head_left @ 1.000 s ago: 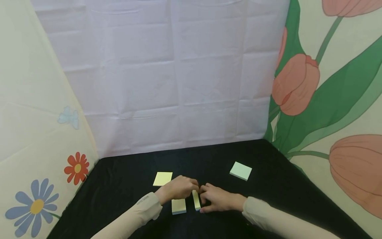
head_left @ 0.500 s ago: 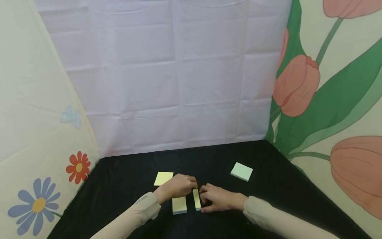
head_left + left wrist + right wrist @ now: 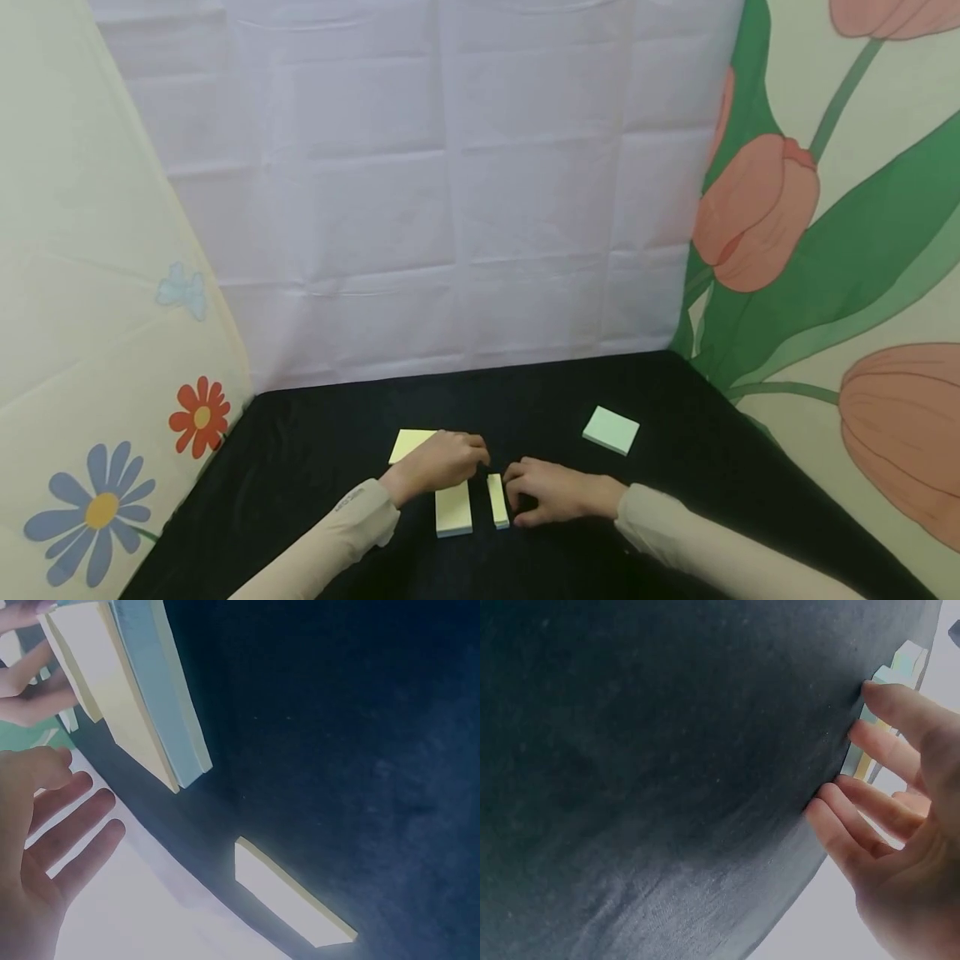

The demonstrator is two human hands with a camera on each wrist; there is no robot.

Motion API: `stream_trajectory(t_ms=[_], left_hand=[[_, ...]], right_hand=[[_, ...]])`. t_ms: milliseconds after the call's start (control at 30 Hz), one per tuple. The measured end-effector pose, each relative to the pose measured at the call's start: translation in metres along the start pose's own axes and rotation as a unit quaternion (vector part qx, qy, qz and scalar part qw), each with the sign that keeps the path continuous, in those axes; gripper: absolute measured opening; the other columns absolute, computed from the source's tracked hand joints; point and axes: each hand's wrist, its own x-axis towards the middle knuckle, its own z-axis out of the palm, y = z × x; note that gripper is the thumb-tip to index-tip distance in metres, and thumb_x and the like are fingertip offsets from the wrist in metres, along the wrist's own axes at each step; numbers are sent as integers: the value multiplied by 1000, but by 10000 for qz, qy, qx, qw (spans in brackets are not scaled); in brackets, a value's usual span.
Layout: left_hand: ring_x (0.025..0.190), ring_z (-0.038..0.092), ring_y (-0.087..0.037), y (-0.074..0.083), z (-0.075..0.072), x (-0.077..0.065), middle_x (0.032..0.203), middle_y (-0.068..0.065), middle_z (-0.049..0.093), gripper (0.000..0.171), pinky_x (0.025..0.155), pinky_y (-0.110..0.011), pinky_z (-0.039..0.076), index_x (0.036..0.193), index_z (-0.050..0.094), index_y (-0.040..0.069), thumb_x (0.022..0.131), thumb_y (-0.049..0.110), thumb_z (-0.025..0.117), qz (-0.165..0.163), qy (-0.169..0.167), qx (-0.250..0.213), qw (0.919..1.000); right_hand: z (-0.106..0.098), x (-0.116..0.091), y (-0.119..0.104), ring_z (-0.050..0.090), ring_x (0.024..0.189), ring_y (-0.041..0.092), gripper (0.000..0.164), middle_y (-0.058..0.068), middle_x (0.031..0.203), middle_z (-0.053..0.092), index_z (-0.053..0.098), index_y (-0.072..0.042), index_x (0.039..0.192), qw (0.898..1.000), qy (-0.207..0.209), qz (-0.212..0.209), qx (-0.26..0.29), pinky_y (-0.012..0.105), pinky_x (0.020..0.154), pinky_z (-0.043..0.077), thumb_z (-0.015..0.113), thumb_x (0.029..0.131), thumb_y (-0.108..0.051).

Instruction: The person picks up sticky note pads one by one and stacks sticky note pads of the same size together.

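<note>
A narrow yellow sticky-note pad [image 3: 498, 501] lies lengthwise on the black cloth between my hands. To its left is a wider sticky-note stack [image 3: 453, 510], pale yellow on top; the left wrist view shows a blue layer [image 3: 161, 697] under the yellow. My left hand [image 3: 438, 462] hovers over the far end of this wider stack, hiding part of it. Its fingers [image 3: 75, 825] are loosely bent around nothing. My right hand [image 3: 558, 490] rests just right of the narrow pad, fingers and thumb relaxed, a small gap between them and the pad.
A yellow sticky-note pad [image 3: 408, 442] lies behind my left hand, partly covered by it. Farther back on the right is a pale green pad [image 3: 611, 431]. The black cloth [image 3: 322, 450] ends at a white hanging sheet [image 3: 450, 250], with flowered cloths on both sides.
My left hand has drawn back from the narrow pad, up and to the left. My right hand has eased slightly right, opening a gap beside the pad. The pads keep their places.
</note>
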Motion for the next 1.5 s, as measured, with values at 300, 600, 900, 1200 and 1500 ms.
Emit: stream_trajectory(t_ms=[300, 600, 900, 1200, 1500], left_hand=[[87, 66, -8, -8, 4, -4, 104, 3, 69, 21, 68, -19, 50, 104, 76, 16, 92, 6, 62, -51, 105, -46, 9999], [84, 65, -8, -12, 7, -8, 102, 3, 70, 19, 67, -18, 49, 103, 75, 15, 93, 6, 61, -127, 108, -235, 9996], [84, 65, -7, -11, 4, -11, 101, 3, 70, 17, 68, -19, 50, 103, 75, 14, 93, 9, 63, -269, 51, -350, 9990], [85, 65, -7, -12, 2, -17, 100, 2, 70, 15, 72, -20, 51, 103, 75, 15, 95, 12, 63, -269, 78, -330, 9991], [82, 64, -7, -19, 6, -27, 98, 3, 69, 13, 69, -21, 50, 101, 74, 16, 96, 14, 63, -324, 193, -336, 9987]], right_hand=[[1, 0, 5, 51, 100, 4, 8, -7, 116, 60, 66, -27, 86, 9998, 103, -83, -115, 24, 82, 47, 72, 91, -30], [3, -1, 10, 49, 91, 1, 7, -11, 108, 60, 66, -25, 87, 9985, 354, -195, -357, 20, 76, 45, 71, 92, -26], [3, -5, 13, 48, 85, 1, 8, -12, 102, 59, 66, -24, 86, 9959, 639, -353, -537, 19, 71, 44, 69, 93, -25], [0, -11, 14, 48, 79, 3, 8, -11, 97, 60, 66, -24, 86, 9905, 1144, -271, -713, 24, 69, 44, 68, 94, -25], [-1, -12, 14, 49, 76, 4, 9, -14, 89, 57, 66, -23, 85, 9875, 1341, -50, -827, 27, 67, 44, 68, 94, -26]])
